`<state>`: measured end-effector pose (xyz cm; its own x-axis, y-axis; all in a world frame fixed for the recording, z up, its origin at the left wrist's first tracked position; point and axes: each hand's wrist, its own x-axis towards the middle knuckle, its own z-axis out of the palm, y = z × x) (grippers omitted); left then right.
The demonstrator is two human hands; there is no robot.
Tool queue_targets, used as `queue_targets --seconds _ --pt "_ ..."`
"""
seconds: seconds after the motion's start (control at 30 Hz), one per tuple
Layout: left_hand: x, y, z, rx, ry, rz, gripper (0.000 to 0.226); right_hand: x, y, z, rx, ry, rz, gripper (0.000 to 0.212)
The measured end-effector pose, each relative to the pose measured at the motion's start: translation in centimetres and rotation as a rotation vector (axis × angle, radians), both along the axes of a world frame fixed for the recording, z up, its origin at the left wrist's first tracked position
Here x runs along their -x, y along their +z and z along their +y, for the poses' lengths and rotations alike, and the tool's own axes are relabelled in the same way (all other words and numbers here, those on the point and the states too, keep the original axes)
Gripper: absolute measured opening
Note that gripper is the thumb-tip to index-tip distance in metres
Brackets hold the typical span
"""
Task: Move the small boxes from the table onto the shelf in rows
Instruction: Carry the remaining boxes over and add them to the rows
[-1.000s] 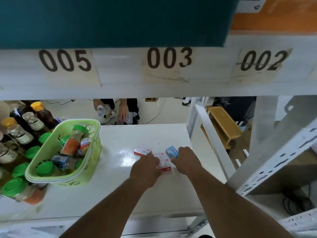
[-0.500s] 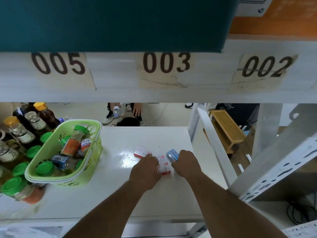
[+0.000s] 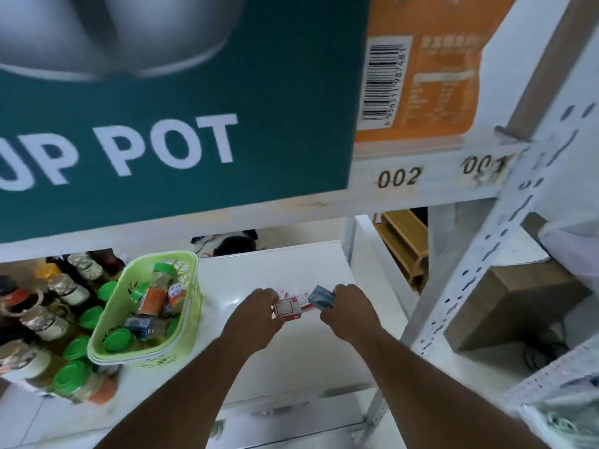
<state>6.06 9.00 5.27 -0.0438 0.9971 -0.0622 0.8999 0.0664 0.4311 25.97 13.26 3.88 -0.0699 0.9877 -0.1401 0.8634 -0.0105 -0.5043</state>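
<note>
The small boxes were on the white table (image 3: 291,367) in the head view, between the two hands. The left hand (image 3: 256,315) had its fingers curled around a red-and-white box (image 3: 287,308), lifted a little and tilted. The right hand (image 3: 348,311) pinched a blue box (image 3: 321,296) at its edge. Two more red-and-white boxes lay flat on the table: one (image 3: 270,290) was mostly hidden behind the left hand, and the other (image 3: 303,301) showed only partly between the two held boxes. The print on all of them was too small to read.

At the left stood a green basket (image 3: 107,322) with spice jars inside, and beside it many bottles (image 3: 48,306), blurred and cut off by the frame edge. Above, a shelf beam (image 3: 431,176) carried the labels 002 and 001, the second one worn. A teal carton (image 3: 181,102) filled the upper part, its words cut to "POT", next to an orange package (image 3: 447,79) with a barcode.
</note>
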Motion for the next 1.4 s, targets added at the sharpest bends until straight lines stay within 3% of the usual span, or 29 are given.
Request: queue_targets --seconds 0.23,0.6,0.67,1.13,1.4 --pt "0.7 3.0 -4.3 0.004 -0.188 -0.009 0.049 -0.6 3.6 -9.0 0.014 -0.164 0.003 0.032" --pt "-4.5 5.9 -11.7 0.007 -0.448 -0.114 0.046 -5.7 8.5 -23.0 0.02 -0.339 -0.055 0.016" --pt "-6.8 6.5 -13.0 0.01 -0.496 -0.133 0.043 -7.7 9.4 -25.4 0.022 -0.383 -0.066 0.008" --pt "-32.0 13.7 -25.1 -0.041 -0.928 -0.162 0.021 -28.7 16.4 -47.2 -0.068 -0.751 -0.111 0.013" --pt "-46.3 20.6 -33.4 -0.048 -1.176 -0.347 0.04 -39.2 23.2 -60.3 -0.17 -0.934 -0.244 0.01"
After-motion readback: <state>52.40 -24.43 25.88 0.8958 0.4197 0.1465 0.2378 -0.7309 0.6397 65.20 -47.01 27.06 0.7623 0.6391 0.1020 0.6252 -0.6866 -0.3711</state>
